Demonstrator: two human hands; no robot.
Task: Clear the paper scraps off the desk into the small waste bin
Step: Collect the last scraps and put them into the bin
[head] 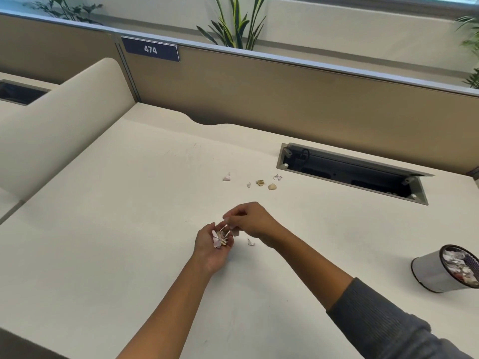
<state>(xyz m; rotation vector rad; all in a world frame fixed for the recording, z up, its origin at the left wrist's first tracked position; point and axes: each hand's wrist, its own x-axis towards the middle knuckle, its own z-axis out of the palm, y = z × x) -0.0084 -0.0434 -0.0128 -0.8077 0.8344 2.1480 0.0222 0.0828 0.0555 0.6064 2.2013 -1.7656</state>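
Gathering scraps: left hand (211,248) cupped palm-up mid-desk, holding small pile of scraps (219,239). Right hand (250,220) pinching over it, likely dropping piece in. One scrap (251,242) just beside hands; five scraps (260,182) toward back edge. Waste bin (438,272) near right edge, part full. Keep palm level; collect rest before tipping.

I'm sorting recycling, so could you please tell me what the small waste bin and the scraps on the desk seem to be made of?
Small waste bin: looks like matte grey metal or plastic with a dark rim; can't tell which. Scraps: crumpled, torn paper, pale pink, white and tan.
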